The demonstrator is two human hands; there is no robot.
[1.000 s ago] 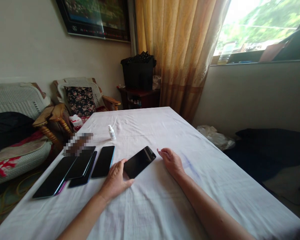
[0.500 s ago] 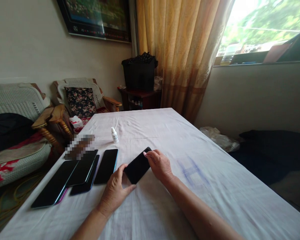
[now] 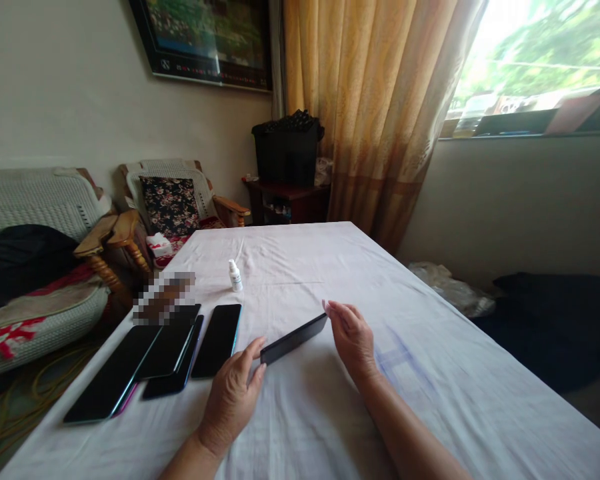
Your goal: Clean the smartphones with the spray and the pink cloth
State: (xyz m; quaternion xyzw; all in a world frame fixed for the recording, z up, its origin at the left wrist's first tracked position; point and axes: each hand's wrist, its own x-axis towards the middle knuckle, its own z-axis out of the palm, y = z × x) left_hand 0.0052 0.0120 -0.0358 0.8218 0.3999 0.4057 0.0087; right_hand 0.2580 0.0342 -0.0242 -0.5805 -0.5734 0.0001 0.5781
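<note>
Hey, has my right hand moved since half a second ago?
Yes, to the right: judged against the white bottle, which stands in its same spot, your right hand is now farther away from it.

The left hand (image 3: 234,395) has tilted the phone (image 3: 294,339) edge-on.

Daylight glares through the right-hand window (image 3: 545,63).

And it's the held phone (image 3: 294,339) between left hand (image 3: 230,397) and right hand (image 3: 353,340), over the table (image 3: 305,440), single phone (image 3: 217,339) just beyond the left hand, overlapping phones (image 3: 113,370) farther left, bottle (image 3: 236,277) beyond those, curtain (image 3: 365,120) far past the right hand, behind the table.
</note>
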